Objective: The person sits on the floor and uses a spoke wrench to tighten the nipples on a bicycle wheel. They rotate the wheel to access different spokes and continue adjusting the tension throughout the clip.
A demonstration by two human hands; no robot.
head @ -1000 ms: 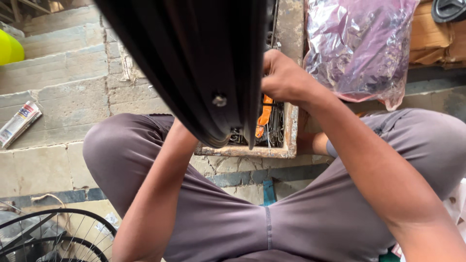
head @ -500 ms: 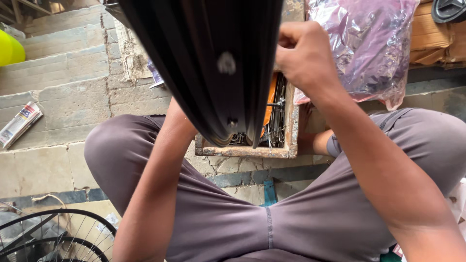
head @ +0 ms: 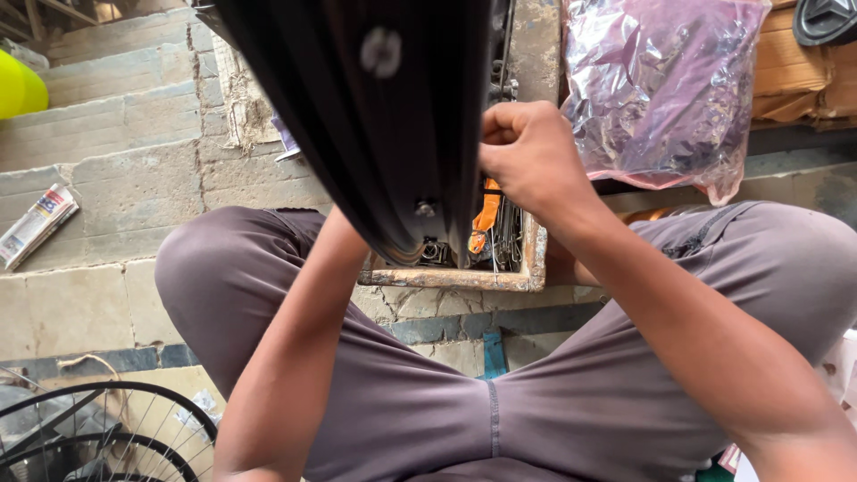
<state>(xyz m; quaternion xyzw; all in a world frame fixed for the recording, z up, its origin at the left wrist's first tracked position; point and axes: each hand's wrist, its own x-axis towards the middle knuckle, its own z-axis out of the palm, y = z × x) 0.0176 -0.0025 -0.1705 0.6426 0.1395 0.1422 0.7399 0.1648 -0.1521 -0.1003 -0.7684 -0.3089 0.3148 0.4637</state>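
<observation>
A wide black wheel rim (head: 357,134) stands on edge in front of me, its inner channel facing the camera, with a round hole near the top and a small metal fitting lower down. My right hand (head: 536,161) is closed in a fist against the rim's right edge, gripping it. My left forearm (head: 295,339) reaches up behind the rim, which hides that hand. Under the rim sits a worn wooden box (head: 446,278) holding thin metal spokes and an orange-handled tool (head: 486,214).
I sit with my knees spread in grey trousers on stone steps. A crinkled clear plastic bag (head: 661,89) leans at the upper right beside cardboard (head: 794,80). A spoked wheel (head: 107,428) lies at the lower left, a squeezed tube (head: 36,223) and a yellow object (head: 18,89) farther left.
The rim has turned, its round hole travelling upward. My right hand rose along the rim's edge, then came back down to mid-height.
</observation>
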